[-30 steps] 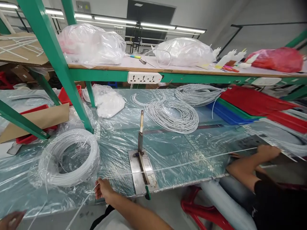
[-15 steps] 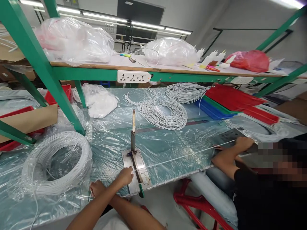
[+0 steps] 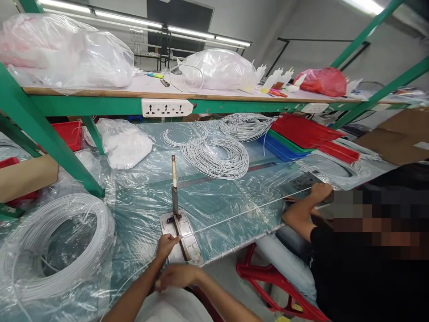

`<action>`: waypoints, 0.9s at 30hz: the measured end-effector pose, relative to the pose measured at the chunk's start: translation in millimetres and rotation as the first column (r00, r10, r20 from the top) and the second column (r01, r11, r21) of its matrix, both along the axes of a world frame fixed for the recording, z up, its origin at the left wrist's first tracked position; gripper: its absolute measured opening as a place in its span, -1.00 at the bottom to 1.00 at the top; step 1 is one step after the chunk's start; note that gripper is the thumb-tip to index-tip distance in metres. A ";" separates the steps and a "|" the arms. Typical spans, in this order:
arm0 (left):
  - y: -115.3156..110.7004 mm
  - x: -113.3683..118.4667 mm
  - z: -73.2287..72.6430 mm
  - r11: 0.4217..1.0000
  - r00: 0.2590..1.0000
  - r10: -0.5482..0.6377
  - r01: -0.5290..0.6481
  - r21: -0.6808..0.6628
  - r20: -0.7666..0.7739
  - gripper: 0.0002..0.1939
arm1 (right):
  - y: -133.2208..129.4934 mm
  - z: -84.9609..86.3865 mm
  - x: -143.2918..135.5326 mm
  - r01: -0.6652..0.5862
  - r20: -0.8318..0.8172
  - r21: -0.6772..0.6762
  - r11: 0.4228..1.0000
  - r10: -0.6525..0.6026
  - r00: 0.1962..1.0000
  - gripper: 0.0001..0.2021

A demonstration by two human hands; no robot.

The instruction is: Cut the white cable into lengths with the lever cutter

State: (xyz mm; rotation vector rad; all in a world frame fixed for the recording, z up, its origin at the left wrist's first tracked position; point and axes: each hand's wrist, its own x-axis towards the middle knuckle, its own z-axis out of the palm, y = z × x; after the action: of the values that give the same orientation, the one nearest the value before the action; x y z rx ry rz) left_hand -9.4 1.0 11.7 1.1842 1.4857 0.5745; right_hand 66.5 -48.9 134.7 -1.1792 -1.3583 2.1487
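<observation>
A thin white cable (image 3: pixel 231 218) stretches across the bed of a hand-lever cutter (image 3: pixel 191 243) toward a co-worker's hand (image 3: pixel 321 191) on the right. My left hand (image 3: pixel 167 245) pinches that cable at the left side of the cutter's metal plate, thumb and fingers closed. The cutter's lever (image 3: pixel 174 172) stands upright. In front of the cutter and nearer to me, my right hand (image 3: pixel 177 275) is smeared by motion, so its fingers cannot be made out. It covers the front end of the plate. Another length of white cable (image 3: pixel 136 272) runs down beside my left forearm.
A large cable coil (image 3: pixel 103 237) lies on the left of the plastic-covered table, with more cable coils (image 3: pixel 214 156) behind the cutter. Stacked trays (image 3: pixel 284 150) stand at the back right. A green-framed shelf (image 3: pixel 110 105) crosses above. The co-worker sits on a red stool (image 3: pixel 258 279).
My right hand has left the cable at the left and swung right, in front of the cutter. My left hand still pinches the cable there. The view has shifted to the right.
</observation>
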 end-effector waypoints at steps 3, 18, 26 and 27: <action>1.7 4.2 -4.6 0.999 0.998 0.052 -0.052 -0.007 -0.029 -0.46 | 51.0 26.8 45.5 -0.013 -0.003 0.011 1.000 0.013 1.000 -0.80; -7.3 12.9 -0.4 0.992 0.976 0.122 -0.113 0.059 -0.180 -0.55 | 262.2 76.9 41.4 0.538 0.046 0.162 0.827 -0.551 0.833 -0.44; -8.3 15.3 1.9 0.992 0.964 0.124 -0.115 0.051 -0.236 -0.60 | 120.4 120.1 102.4 0.379 0.070 0.094 0.920 -0.386 0.920 -0.54; -8.3 15.4 1.4 0.992 0.965 0.122 -0.112 0.053 -0.231 -0.61 | 92.3 120.2 109.3 0.369 0.101 0.073 0.927 -0.375 0.921 -0.60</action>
State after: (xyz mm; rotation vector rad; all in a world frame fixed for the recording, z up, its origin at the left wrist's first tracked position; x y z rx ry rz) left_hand 6.0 -7.3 13.1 1.2333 1.7606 0.5610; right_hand 175.8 43.4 254.9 -1.4268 -1.1154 1.7916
